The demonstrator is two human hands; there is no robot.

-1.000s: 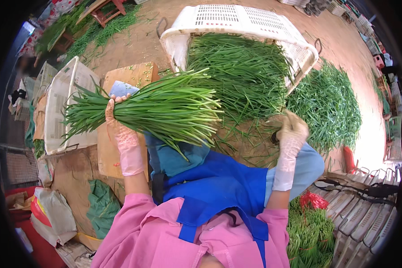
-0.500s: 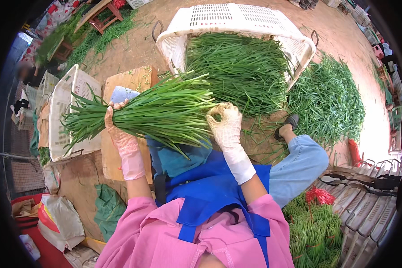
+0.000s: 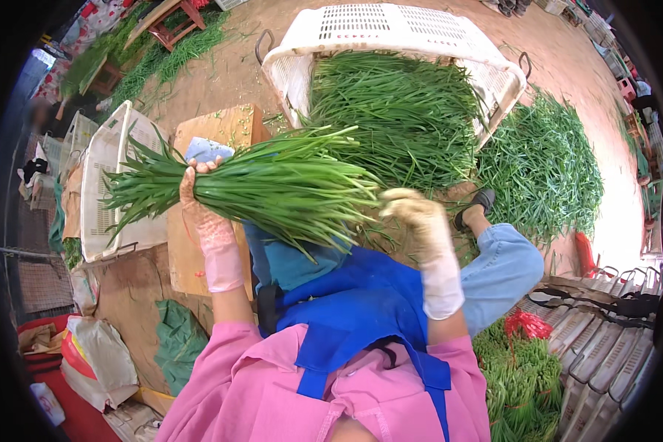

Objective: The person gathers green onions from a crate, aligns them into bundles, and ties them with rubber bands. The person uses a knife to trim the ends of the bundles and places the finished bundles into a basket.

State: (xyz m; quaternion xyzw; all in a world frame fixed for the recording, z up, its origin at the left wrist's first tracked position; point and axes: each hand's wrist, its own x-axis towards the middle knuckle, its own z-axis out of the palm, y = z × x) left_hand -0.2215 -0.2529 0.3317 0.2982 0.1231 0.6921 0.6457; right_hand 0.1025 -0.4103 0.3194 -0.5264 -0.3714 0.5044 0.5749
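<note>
A thick bunch of green garlic chives [image 3: 287,188] lies sideways across my lap, its leaf tips fanned to the left and its stem ends to the right. Wrapped round its narrow part, my gloved left hand [image 3: 199,188] is closed on it. To the right of the stem ends, apart from them, is my right hand [image 3: 416,214] in a stained white glove. Motion smears its fingers, so their pose is unclear. Behind my left hand, a pale blue flat piece [image 3: 207,149] rests on a wooden block [image 3: 213,129].
A tipped white crate [image 3: 398,33] spills loose chives [image 3: 398,110] toward me. More chives are heaped [image 3: 545,169] at the right. Another white crate [image 3: 117,184] stands left of the block. Tied green bundles [image 3: 519,376] lie beside stacked crates [image 3: 604,353] at the lower right.
My right hand has moved right and slightly down, away from the stem ends; its fingers were curled into a ring before. My left hand keeps its grip, with the bunch shifted slightly right.
</note>
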